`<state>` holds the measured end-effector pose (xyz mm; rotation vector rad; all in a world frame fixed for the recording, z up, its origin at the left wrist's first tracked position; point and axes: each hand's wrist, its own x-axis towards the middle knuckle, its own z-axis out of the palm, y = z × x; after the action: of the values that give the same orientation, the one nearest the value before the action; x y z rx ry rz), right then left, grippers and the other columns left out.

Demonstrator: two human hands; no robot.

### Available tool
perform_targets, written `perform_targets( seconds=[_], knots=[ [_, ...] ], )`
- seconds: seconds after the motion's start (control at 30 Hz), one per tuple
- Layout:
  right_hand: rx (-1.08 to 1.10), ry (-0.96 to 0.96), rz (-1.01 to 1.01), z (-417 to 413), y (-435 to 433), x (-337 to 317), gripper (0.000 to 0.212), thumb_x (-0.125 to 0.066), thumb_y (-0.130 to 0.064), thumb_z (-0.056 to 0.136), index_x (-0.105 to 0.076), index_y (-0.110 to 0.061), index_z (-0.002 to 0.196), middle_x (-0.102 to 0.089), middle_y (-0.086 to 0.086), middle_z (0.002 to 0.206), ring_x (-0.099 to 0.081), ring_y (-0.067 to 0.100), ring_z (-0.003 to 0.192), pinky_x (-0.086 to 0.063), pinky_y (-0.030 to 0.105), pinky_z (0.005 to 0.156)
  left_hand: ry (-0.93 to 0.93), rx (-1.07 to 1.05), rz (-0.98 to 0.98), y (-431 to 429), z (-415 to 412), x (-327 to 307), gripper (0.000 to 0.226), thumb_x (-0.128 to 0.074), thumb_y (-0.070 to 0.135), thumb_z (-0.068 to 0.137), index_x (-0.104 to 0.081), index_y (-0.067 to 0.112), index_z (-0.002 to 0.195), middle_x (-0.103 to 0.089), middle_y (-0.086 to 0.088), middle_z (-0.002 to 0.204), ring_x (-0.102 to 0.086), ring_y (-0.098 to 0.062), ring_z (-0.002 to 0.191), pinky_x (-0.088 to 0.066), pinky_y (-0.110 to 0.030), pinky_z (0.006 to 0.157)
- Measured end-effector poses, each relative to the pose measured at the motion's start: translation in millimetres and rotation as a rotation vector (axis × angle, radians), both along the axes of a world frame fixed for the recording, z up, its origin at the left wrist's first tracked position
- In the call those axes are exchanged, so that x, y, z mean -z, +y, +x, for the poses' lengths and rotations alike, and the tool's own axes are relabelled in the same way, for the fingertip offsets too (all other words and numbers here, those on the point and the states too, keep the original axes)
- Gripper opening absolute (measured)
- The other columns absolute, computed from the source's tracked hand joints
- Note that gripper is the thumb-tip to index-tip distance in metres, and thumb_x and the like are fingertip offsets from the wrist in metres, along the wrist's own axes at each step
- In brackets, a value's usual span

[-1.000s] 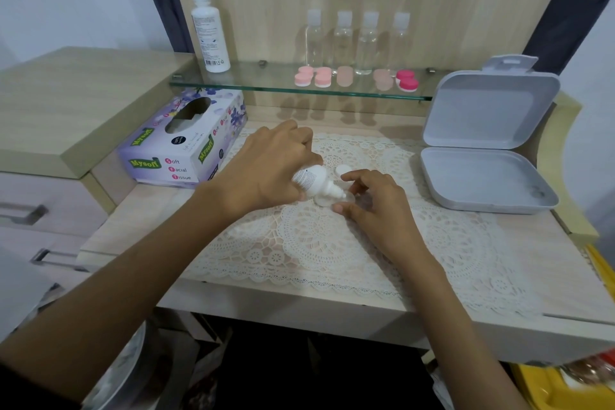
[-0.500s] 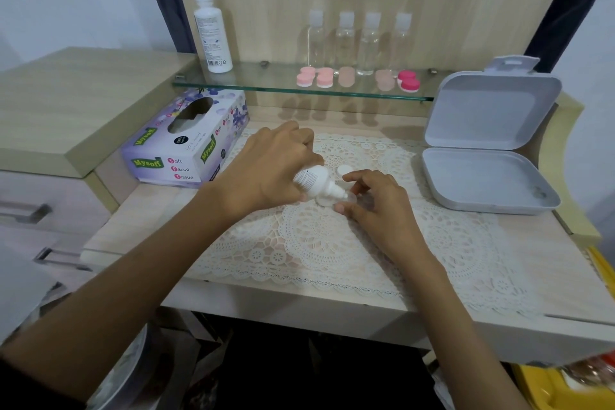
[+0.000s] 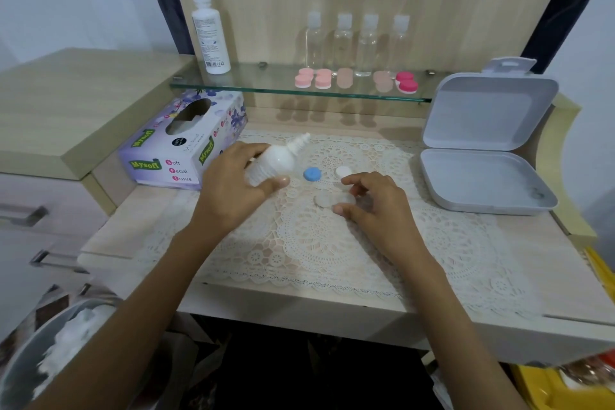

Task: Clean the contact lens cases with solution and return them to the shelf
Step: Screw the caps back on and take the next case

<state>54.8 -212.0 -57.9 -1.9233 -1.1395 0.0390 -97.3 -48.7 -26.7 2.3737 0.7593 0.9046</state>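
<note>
- The clear lens case (image 3: pixel 333 200) lies open on the lace mat (image 3: pixel 319 243), in the middle of the desk (image 3: pixel 565 261). It sits just in front of the right hand (image 3: pixel 377 210), on that hand's thumb side.
- Its long axis runs left to right across the desk, with the two wells side by side.
- The right hand is nearer the case. The thumb tip touches the near edge and the curled fingers arch over the far side. I cannot tell whether it actually pinches the case.
- The left hand (image 3: pixel 233 191) grips the small solution bottle (image 3: pixel 276 161). The bottle is off to the left of the case, clear of it, and its nozzle tilts up and away, not down at the wells.
- Judgement: the coming move turns on bringing that nozzle rightward and tipping it over the wells.
- Two loose caps lie just behind the case, one blue cap (image 3: pixel 312 174) and one white cap (image 3: pixel 343 172).
- The glass shelf (image 3: pixel 259 83) holds what look like five lens cases (image 3: pixel 322 78): two pale pink, two beige and one deep pink.
- Also on the shelf are four small clear bottles (image 3: pixel 342 43) and one tall white bottle (image 3: pixel 209 33).
- One tissue box (image 3: pixel 173 150) is at the left and one open grey box (image 3: pixel 482 176) is at the right.
</note>
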Motion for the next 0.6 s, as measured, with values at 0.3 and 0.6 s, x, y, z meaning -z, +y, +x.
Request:
perform_targets(
  seconds=[0.3,0.6],
  knots=[
    [0.005,-0.020,-0.015,2.3,1.8,2.5,0.035,-0.078,-0.026,0.075,-0.067,-0.017,0.107,-0.060,-0.005,0.097,-0.050,0.011,0.097,-0.036,0.012,0.079,-0.360,-0.103,-0.437,11.9,-13.1,22.2,0.045,-0.077,0.021,0.076,-0.059,0.018,0.117,-0.066,-0.001,0.114,-0.062,-0.015,0.106,-0.050,-0.036,0.096],
    [-0.003,-0.005,-0.026,1.7,1.0,1.8,0.026,-0.077,-0.026,0.076,-0.070,-0.018,0.100,-0.058,-0.006,0.093,-0.049,0.011,0.096,-0.042,0.023,0.082,-0.388,-0.089,-0.413,11.8,-14.2,29.8,0.049,-0.075,0.021,0.079,-0.056,0.019,0.124,-0.063,0.001,0.119,-0.059,-0.014,0.110,-0.048,-0.036,0.099]
  ],
)
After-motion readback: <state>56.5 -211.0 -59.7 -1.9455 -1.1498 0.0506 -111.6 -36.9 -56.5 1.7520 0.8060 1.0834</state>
